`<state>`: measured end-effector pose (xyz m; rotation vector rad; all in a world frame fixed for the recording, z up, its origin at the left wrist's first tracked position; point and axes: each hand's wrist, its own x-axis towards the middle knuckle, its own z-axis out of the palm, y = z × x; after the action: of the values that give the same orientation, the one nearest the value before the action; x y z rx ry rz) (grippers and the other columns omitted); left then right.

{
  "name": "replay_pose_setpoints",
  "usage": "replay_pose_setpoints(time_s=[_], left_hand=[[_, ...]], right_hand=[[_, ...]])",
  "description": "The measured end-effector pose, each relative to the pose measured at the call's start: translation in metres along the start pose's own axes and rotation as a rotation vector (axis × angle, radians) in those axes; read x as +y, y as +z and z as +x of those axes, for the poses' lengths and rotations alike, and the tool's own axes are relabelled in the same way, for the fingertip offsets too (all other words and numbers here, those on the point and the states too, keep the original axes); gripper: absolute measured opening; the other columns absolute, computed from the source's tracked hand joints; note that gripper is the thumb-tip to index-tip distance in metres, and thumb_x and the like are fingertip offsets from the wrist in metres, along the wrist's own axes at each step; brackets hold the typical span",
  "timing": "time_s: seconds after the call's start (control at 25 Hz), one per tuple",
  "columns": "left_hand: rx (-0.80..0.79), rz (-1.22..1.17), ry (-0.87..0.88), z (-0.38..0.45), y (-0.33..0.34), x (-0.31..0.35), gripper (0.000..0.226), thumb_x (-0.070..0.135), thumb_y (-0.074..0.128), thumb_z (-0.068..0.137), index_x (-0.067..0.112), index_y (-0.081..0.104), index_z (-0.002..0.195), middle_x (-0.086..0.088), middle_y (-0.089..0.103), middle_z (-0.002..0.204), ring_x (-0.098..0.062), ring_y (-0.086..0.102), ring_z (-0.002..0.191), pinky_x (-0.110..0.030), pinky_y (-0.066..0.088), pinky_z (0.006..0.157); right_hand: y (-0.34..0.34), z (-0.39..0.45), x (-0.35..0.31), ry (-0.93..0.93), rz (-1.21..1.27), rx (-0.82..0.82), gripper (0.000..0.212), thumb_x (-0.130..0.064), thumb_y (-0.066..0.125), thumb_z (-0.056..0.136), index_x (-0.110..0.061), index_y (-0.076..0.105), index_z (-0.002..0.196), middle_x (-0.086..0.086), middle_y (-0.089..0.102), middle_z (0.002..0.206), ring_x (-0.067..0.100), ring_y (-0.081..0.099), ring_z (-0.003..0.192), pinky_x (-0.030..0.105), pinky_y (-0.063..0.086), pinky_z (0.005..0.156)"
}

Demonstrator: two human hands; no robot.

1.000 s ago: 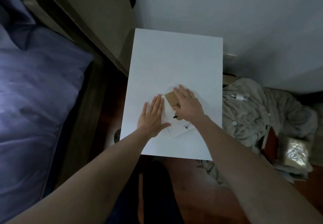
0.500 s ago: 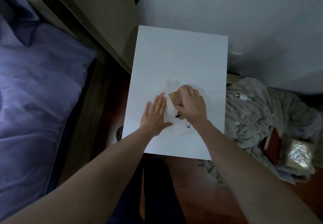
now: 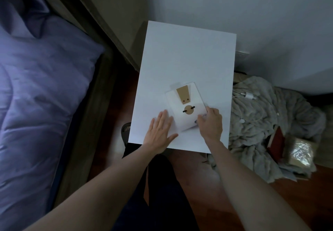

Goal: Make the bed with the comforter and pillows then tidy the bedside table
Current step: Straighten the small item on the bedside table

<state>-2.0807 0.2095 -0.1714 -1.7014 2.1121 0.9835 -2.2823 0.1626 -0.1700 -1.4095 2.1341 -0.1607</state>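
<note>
Your left hand [image 3: 161, 133] lies flat, fingers straight, on the white envelope's [image 3: 187, 108] left edge; your right hand [image 3: 210, 122] curls, pinching its lower right corner. The envelope sits toward the near end of the bedside table [image 3: 187, 54], bare tabletop beyond it.

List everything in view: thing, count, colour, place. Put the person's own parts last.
bedside table: one, white, centre, against the wall.
envelope: one, white with tan flap and tan disc, on the table's near half.
comforter: one, purple, on the bed at left.
bed frame: one, dark wood, between comforter and table.
blanket: one, grey, heaped on the floor right of the table.
charger and cable: one, white, on the blanket.
book: one, red, beside the blanket.
left hand: flat on the envelope's left edge.
right hand: curled on the envelope's right corner.
</note>
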Motion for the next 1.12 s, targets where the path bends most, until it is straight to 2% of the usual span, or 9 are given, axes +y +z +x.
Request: replay_pose_setpoints(time_s=[0.16,0.32,0.44,0.6,0.72,0.92,1.0,1.12], left_hand=[[-0.057,-0.162,-0.034,-0.010,0.013,0.026,0.072,0.060,0.023,0.096,0.026,-0.003,0.154,-0.003,-0.024,0.158,-0.021,-0.025,0.145,-0.044,-0.006,0.121],[-0.052,-0.431,-0.154,-0.006,0.010,0.037,0.069,0.054,0.030,0.098,0.022,0.007,0.154,0.002,-0.017,0.161,-0.019,-0.019,0.147,-0.046,-0.005,0.120],[0.026,-0.686,-0.185,-0.008,0.001,0.034,0.063,0.045,0.036,0.100,0.020,0.014,0.154,0.004,0.001,0.163,-0.018,-0.007,0.150,-0.051,0.004,0.121],[0.139,-0.970,-0.221,-0.021,-0.025,0.037,0.064,0.043,0.039,0.100,0.019,0.014,0.154,0.004,0.010,0.162,-0.014,0.002,0.150,-0.040,0.008,0.123],[0.218,-1.118,-0.228,-0.032,-0.052,0.039,0.062,0.045,0.040,0.099,0.024,0.018,0.153,0.008,0.015,0.161,-0.010,0.011,0.148,-0.039,0.015,0.122],[0.327,-1.201,-0.191,-0.045,-0.085,0.037,0.057,0.043,0.040,0.100,0.026,0.023,0.151,0.011,0.021,0.159,-0.007,0.018,0.146,-0.027,0.018,0.117],[0.345,-1.189,-0.183,-0.049,-0.093,0.035,0.058,0.043,0.040,0.100,0.027,0.022,0.152,0.011,0.021,0.159,-0.008,0.018,0.146,-0.029,0.018,0.118],[0.388,-1.208,-0.152,-0.054,-0.100,0.030,0.056,0.040,0.041,0.100,0.026,0.022,0.152,0.010,0.024,0.158,-0.009,0.022,0.145,-0.032,0.021,0.119]], right_hand=[[0.004,-0.013,-0.002,0.263,0.238,0.039,0.040,-0.019,0.049,0.092,-0.014,0.057,0.131,0.008,0.048,0.133,0.027,0.051,0.117,0.033,0.041,0.092],[0.005,-0.018,-0.003,0.324,0.315,0.024,0.037,-0.012,0.047,0.092,-0.011,0.061,0.126,0.009,0.053,0.128,0.027,0.058,0.109,0.032,0.045,0.091],[0.002,-0.021,-0.010,0.320,0.344,0.058,0.036,-0.010,0.046,0.091,-0.011,0.064,0.123,0.008,0.060,0.121,0.025,0.059,0.108,0.034,0.048,0.092],[-0.007,-0.033,-0.036,0.279,0.398,0.148,0.031,-0.009,0.042,0.094,-0.009,0.064,0.116,0.008,0.059,0.120,0.023,0.056,0.109,0.025,0.039,0.087],[-0.020,-0.039,-0.055,0.255,0.507,0.220,0.032,-0.010,0.039,0.098,-0.009,0.065,0.116,0.006,0.060,0.122,0.020,0.056,0.110,0.022,0.038,0.087],[-0.037,-0.049,-0.079,0.209,0.642,0.286,0.036,-0.008,0.037,0.097,-0.010,0.067,0.117,0.002,0.065,0.121,0.015,0.057,0.113,0.020,0.040,0.094],[-0.041,-0.055,-0.089,0.194,0.688,0.293,0.038,-0.008,0.037,0.096,-0.010,0.068,0.117,0.000,0.067,0.119,0.014,0.058,0.113,0.025,0.043,0.099],[-0.043,-0.058,-0.101,0.164,0.730,0.283,0.038,-0.007,0.037,0.095,-0.012,0.069,0.115,-0.001,0.069,0.115,0.014,0.060,0.110,0.030,0.046,0.100]])
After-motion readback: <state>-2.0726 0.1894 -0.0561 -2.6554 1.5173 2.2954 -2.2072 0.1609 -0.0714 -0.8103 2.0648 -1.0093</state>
